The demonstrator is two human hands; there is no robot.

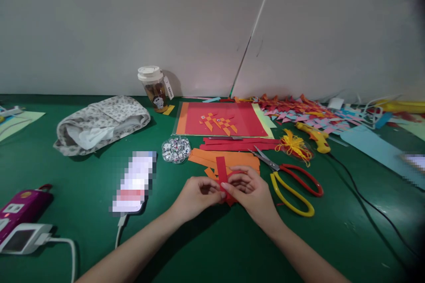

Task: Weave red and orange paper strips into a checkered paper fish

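Note:
Between my hands, near the front middle of the green table, stands a red paper strip (221, 168). My left hand (200, 193) pinches its lower end from the left. My right hand (247, 187) closes on it from the right, thumb pressed against the front. More red paper shows under the fingers, partly hidden. Just behind lie orange paper strips (241, 158), then a stack of red strips (242, 144). Scissors (275, 167) with one red and one yellow handle rest by my right hand, blades apart. A clear dish of googly eyes (176, 149) sits left of the strips.
Two woven paper fish (219, 123) lie on red sheets (249, 112). A yellow glue gun (314, 136), its cord running right, and yellow thread (295, 145) are at right. Leftward are a phone (134, 181), a cloth bag (102, 121), a lidded cup (154, 90) and a purple power strip (25, 208).

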